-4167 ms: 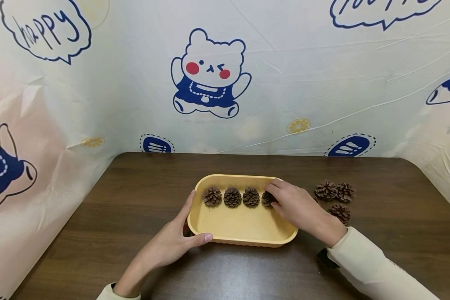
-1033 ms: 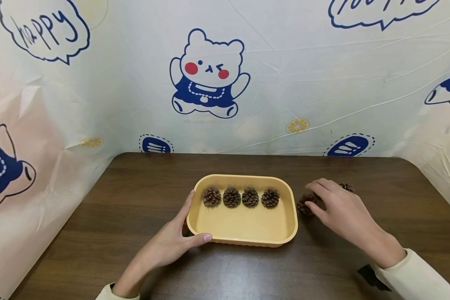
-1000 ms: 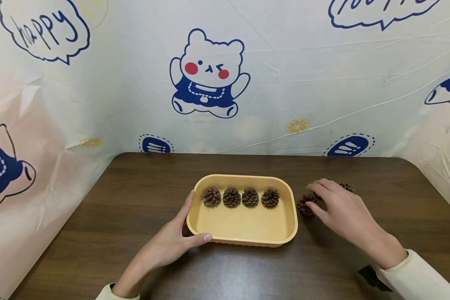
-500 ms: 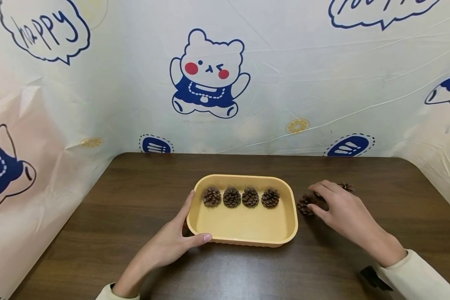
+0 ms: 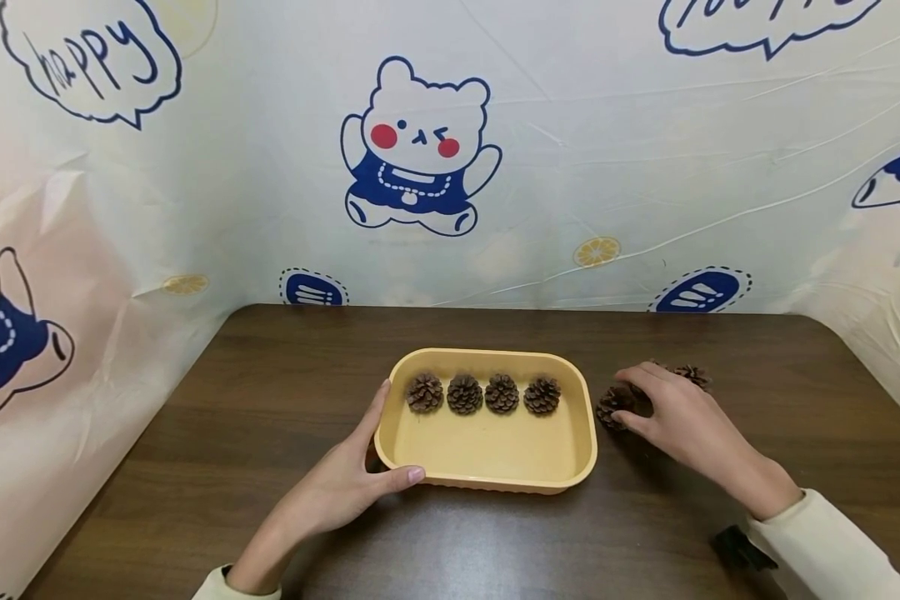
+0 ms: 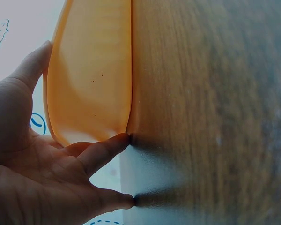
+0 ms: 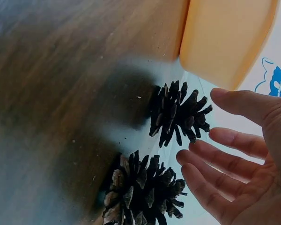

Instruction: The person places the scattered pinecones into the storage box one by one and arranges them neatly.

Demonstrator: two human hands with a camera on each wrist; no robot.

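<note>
Item 1, writing: I read "happy" (image 5: pixel 90 54) in dark blue hand-lettering inside a speech bubble on the printed cartoon-bear backdrop sheet (image 5: pixel 570 167), upper left. A second bubble at the upper right is cut off by the frame and I cannot read it. I find no brand or label on any object.

Item 2, right hand (image 5: pixel 682 417): my right grip rests on the dark brown wooden desk (image 5: pixel 270 400), to the right of the tray. Its fingers are spread and only lightly bent, closing on nothing. The nearest brown dry pine cone (image 5: pixel 613 406) lies on the desk just beside the fingertips, between them and the tray's right wall. In the right wrist view this cone (image 7: pixel 178 115) stands apart from the fingers (image 7: pixel 234 140), with a gap showing, its scales fanned toward the palm. I cannot tell which way its long axis runs.

Item 3, second loose pine cone (image 5: pixel 692 376): on the desk behind the right hand, partly hidden by it.

Item 4, left hand (image 5: pixel 345 492): my left grip holds the near-left corner of the shallow yellow rounded-rectangle plastic tray (image 5: pixel 487 454), thumb along the front rim, fingers up the left wall. The tray's long axis runs left to right.

Item 5, row of four pine cones (image 5: pixel 483 394): inside the tray along its far wall, side by side, tops up.
</note>
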